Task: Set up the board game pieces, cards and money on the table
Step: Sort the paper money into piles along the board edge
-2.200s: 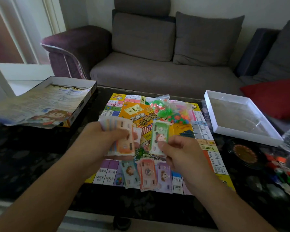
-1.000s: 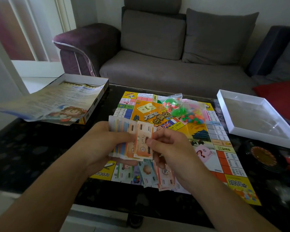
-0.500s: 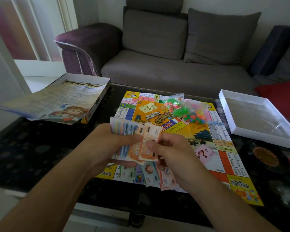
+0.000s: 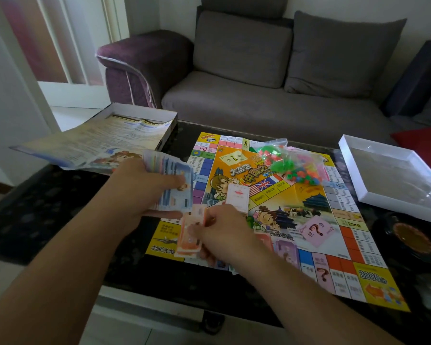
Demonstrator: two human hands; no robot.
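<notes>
Gripping paper money: left hand [image 4: 144,192] fanning blue notes [image 4: 177,185], right hand [image 4: 222,232] pinching orange notes [image 4: 190,235] onto the near edge of the colourful board [image 4: 296,212].
Best squared onto like-coloured piles; clear bag of plastic pieces [image 4: 291,163] unopened, white card stack [image 4: 238,196] close by, dark counter [image 4: 47,220] crowded by open box with leaflet [image 4: 105,143] and white tray [image 4: 396,178].

The right hand [image 4: 219,235] hides the near notes on the game board [image 4: 279,220]; the orange notes [image 4: 190,235] are blurred; the white tray [image 4: 393,200] is cut off right.
</notes>
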